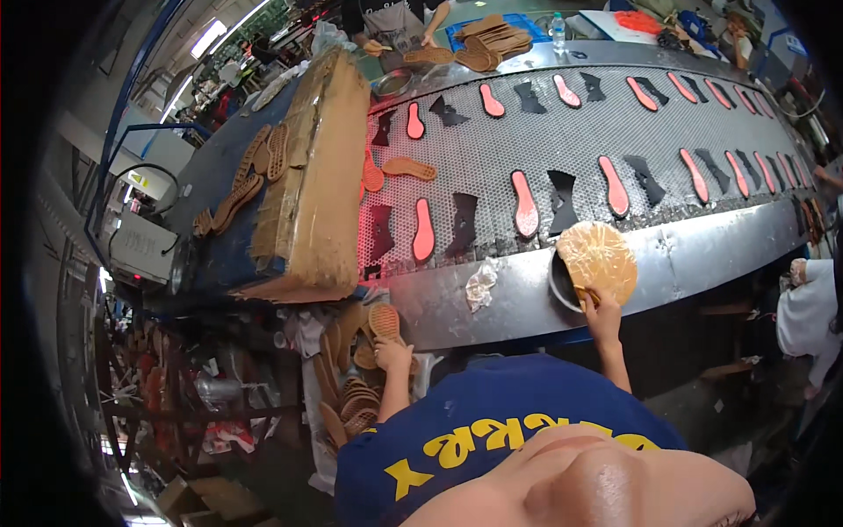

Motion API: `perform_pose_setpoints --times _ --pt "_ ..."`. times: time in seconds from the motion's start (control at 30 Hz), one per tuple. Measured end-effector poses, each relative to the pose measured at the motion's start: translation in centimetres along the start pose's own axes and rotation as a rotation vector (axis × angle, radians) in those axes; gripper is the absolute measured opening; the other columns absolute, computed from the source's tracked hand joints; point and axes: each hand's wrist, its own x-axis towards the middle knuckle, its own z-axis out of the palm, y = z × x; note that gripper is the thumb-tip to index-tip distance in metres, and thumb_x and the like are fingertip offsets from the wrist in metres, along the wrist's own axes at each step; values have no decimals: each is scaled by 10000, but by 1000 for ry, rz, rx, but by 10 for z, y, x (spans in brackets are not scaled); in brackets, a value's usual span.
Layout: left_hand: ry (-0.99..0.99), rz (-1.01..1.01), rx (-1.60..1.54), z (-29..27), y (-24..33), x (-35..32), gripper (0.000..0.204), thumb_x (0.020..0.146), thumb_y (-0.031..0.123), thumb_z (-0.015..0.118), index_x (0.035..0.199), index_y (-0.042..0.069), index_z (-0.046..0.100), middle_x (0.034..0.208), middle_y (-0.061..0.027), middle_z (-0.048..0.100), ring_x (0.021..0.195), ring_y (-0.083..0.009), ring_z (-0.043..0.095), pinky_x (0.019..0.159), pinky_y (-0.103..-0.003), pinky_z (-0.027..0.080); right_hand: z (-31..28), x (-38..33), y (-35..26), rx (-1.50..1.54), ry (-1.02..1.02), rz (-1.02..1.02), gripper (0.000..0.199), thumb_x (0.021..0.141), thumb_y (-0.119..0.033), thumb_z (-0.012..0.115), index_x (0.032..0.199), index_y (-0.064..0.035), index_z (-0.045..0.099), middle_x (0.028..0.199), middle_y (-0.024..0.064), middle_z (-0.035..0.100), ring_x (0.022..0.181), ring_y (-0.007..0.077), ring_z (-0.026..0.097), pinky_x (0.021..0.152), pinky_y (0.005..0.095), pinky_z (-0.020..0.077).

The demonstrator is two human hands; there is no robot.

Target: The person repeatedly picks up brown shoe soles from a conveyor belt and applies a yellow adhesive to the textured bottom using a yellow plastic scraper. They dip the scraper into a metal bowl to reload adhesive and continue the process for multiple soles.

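My left hand (392, 353) is closed on a brown shoe sole (384, 321) with a patterned face, above a pile of similar soles (358, 404) at the conveyor's near left corner. My right hand (601, 314) grips the lower edge of a round tan lid (604, 262) with a shiny, wrinkled surface. The lid is tilted over a round grey bowl (562, 285), covering most of it; the bowl's contents are hidden. The bowl stands on the metal ledge (439, 318) along the conveyor's near side.
On the mesh conveyor (509, 136) lie rows of pink-topped soles (525, 206) and black cut pieces (562, 198). A cardboard-covered machine hood (320, 176) rises at the left, with brown soles (237, 202) on top. Crumpled plastic (480, 285) lies on the ledge. Across the conveyor, another person (395, 26) handles soles.
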Motion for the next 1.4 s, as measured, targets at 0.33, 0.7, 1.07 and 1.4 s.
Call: perform_pose_setpoints --times 0.33,0.7,1.07,1.4 --pt "-82 159 -850 -19 37 23 527 908 377 536 1170 -80 559 1037 -226 650 968 -346 641 840 -419 501 41 19 33 12 54 -109 160 848 -83 629 1000 -49 666 864 171 652 807 350 643 697 410 510" --pt "-1322 477 -1982 -104 126 -10 501 886 63 479 1382 48 405 1240 -162 562 1065 -306 598 901 -447 520 87 6 74 -542 208 -243 209 796 -64 625 995 -108 675 823 111 541 755 300 591 655 422 486" --pt "-1291 442 -1980 -100 138 -64 532 889 194 462 1403 79 386 1232 -203 566 961 -315 615 649 -397 555 86 20 60 -293 152 -152 158 845 -175 673 999 -180 709 812 104 537 688 300 593 598 412 480" --pt "-1280 513 -1911 -114 145 -91 491 1027 396 316 1381 66 398 1177 -149 590 903 -267 628 596 -359 550 85 15 72 -4 194 -3 158 863 -173 661 1005 -132 716 855 139 580 746 316 603 656 393 483"
